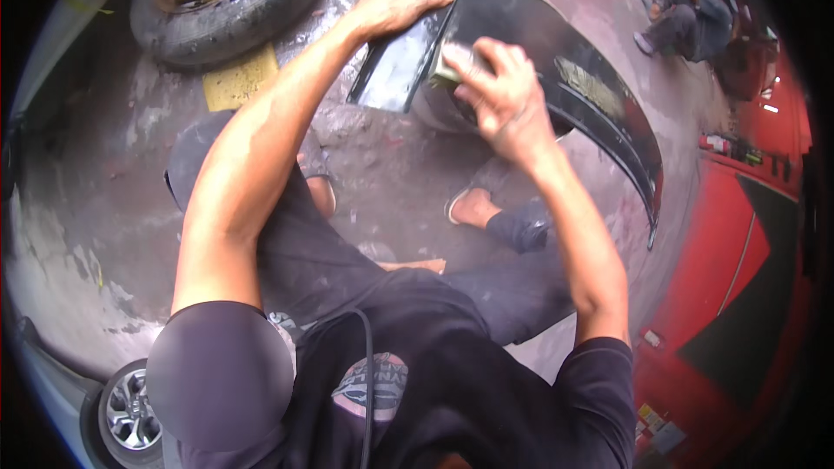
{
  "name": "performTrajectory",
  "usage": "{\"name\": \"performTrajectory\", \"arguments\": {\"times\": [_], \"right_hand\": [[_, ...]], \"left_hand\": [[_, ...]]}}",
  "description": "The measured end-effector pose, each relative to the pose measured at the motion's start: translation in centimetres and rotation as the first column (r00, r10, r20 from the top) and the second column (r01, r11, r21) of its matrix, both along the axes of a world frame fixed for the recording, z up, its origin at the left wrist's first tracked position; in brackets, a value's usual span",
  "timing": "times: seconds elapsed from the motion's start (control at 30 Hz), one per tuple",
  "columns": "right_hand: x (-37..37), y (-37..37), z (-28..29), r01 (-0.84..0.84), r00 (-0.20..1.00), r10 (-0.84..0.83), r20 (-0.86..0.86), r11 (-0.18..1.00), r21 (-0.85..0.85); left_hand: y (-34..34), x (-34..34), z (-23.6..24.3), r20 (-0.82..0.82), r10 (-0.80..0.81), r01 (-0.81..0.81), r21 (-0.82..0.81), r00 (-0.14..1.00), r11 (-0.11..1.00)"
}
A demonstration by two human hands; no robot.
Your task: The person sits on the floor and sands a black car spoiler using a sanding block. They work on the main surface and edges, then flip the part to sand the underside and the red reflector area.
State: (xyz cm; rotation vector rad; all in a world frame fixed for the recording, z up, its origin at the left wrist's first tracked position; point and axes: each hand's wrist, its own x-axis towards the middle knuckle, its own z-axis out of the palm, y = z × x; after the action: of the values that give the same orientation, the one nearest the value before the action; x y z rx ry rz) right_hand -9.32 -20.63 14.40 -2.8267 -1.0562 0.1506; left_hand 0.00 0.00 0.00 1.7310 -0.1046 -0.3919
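A glossy black curved car panel (512, 22), which looks like a spoiler, lies in front of me at the top of the view. Its flat end piece (395, 74) points back toward me on the left. My left hand (400, 7) grips the far left edge, thumb laid across the black surface. A small pale pad (446, 65) is pinched in my right hand (502, 95), against the panel beside the raised seam. My fingers partly cover the pad, so its exact kind is unclear. A dull greyish patch (591, 87) shows farther along the panel's right side.
An old tyre (234, 35) lies at the far left with rags on it and a yellow sheet (241, 76) beside it. Another person (708, 22) crouches at the far right. Red panels (695, 252) line the right side. A car wheel (132, 408) stands at the lower left.
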Motion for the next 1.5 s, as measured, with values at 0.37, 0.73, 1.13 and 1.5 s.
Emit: {"name": "performTrajectory", "arguments": {"times": [0.37,0.73,1.13,1.5], "right_hand": [[4.4,3.3,-4.5,0.048,0.968,-0.089,0.236,0.983,0.176],[7.6,1.6,-5.6,0.11,0.933,-0.176,0.314,0.97,0.219],[9.9,-2.0,-5.1,0.298,0.902,-0.348,0.256,0.93,0.215],[14.7,2.6,-7.9,0.111,0.931,-0.212,0.298,0.94,0.324]], "left_hand": [[7.0,7.0,-0.1,0.254,-0.014,-0.059,0.278,0.967,0.959],[7.0,7.0,-0.1,0.258,0.035,-0.098,0.236,0.966,0.967],[7.2,6.1,2.0,0.183,0.022,-0.046,0.131,0.983,0.99],[8.5,5.7,2.3,0.057,-0.017,0.016,0.024,0.998,1.0]]}}
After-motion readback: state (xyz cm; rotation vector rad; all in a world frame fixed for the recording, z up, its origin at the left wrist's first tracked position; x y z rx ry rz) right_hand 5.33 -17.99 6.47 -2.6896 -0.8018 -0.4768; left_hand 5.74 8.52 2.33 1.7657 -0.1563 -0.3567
